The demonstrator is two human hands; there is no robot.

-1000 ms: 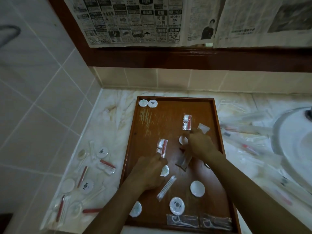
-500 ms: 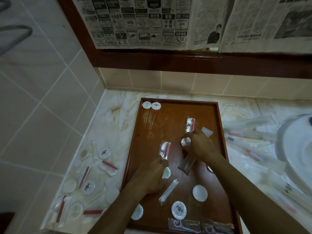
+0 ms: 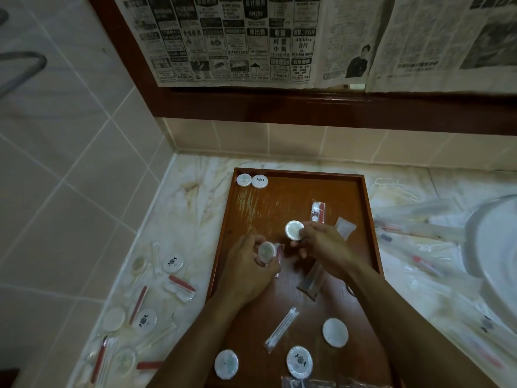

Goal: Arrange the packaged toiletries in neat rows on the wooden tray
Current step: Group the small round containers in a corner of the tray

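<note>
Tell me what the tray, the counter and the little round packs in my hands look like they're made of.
Tray: looks like reddish-brown varnished wood, glossy, with a scuffed pale patch. Counter: polished marble or a look-alike, cream with brown veins. Round packs, one in the left hand and one in the right hand: white pleated wrapping, probably paper.

Dim, flat indoor light, soft overall; right-hand counter smeared by blur, wide-angle bending at edges.
</note>
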